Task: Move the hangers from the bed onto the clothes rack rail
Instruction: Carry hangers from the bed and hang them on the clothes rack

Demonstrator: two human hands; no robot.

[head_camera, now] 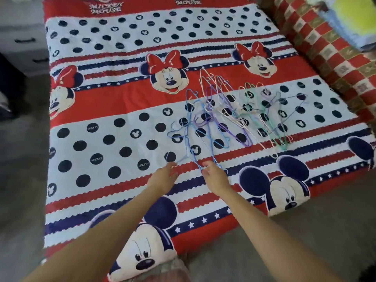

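The right hand (213,174), just below the middle of the frame, pinches the near corner of a blue wire hanger (190,143) where it comes to a point at the fingertips. The left hand (164,176), just beside it to the left, reaches the thin end of the same blue tangle; its fingers look loosely extended, and I cannot tell for certain whether they have closed on the wire or only touch it.

The rest of the hangers (240,117) lie in a loose, overlapping heap on the bed (105,102), right of centre in the frame: purple, white, pink, green and more blue ones, hooks and shoulders crossing one another on the cartoon-mouse cover. A red-and-gold checked blanket (333,55) runs along the right edge, and a grey drawer unit (24,41) stands at the upper left.

No clothes rack or rail is in view, so how many hangers already hang there cannot be read here. Judging by the full pile on the bed, the job looks to be at or near its start: one hanger being picked up, nearly everything left to carry over. The interlocked wires will likely need teasing apart, or several may lift together.
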